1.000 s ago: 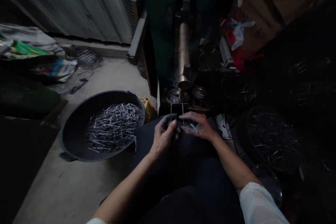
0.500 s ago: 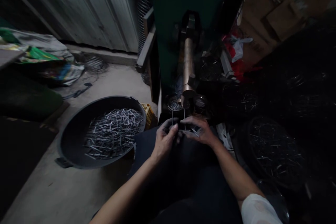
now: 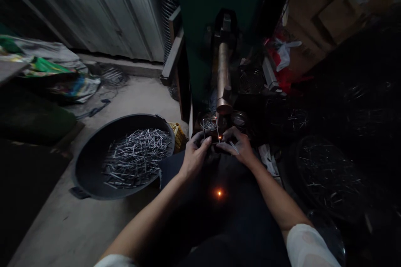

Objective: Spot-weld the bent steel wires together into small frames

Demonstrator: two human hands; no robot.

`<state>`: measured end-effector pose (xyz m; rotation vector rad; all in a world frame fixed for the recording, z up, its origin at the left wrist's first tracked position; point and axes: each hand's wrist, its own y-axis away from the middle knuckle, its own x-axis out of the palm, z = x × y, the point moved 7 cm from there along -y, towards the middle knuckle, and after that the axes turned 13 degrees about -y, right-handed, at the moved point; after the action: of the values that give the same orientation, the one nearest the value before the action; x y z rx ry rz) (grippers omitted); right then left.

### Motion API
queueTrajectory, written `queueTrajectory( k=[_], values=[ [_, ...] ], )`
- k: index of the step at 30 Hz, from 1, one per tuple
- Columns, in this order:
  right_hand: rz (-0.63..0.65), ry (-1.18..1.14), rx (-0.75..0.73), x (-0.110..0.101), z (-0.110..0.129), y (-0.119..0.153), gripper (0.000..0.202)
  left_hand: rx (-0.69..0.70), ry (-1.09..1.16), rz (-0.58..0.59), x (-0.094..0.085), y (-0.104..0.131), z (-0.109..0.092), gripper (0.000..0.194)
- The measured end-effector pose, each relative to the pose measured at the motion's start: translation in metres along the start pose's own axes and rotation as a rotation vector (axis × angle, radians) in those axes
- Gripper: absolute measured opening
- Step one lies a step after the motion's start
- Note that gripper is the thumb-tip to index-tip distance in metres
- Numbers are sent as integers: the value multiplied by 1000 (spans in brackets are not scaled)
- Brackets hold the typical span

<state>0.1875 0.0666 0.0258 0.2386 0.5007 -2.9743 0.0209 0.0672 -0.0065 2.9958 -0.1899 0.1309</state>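
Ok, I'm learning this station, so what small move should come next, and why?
Perhaps hold the wire frame steady until the sparks fade: one glows at its corner near the metal bar, another by the right hand.

The wire frame point(image 3: 217, 128) is smooth, shiny metal; the basin point(image 3: 87, 162) looks matt plastic, the thick bar point(image 3: 223, 69) dull, brassy metal.
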Motion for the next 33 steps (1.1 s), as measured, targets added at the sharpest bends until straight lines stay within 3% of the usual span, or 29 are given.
queueTrajectory(
  k=[8,20,25,29,33],
  values=[
    [-76,-232,190,-13,-31,-28,29,10,70,-29,5,-48,-5,56],
    [-121,-216,143,-13,-27,-35,24,-23,108,-29,6,-52,-6,56],
    [-138,-219,145,-11,-31,-39,27,11,114,-53,6,-60,-5,47],
    [-135,-249,218,-14,-37,-26,28,25,104,-61,6,-60,-6,46],
    [-168,-309,305,-30,-37,23,35,17,97,-110,-6,-45,-6,53]
  ],
)
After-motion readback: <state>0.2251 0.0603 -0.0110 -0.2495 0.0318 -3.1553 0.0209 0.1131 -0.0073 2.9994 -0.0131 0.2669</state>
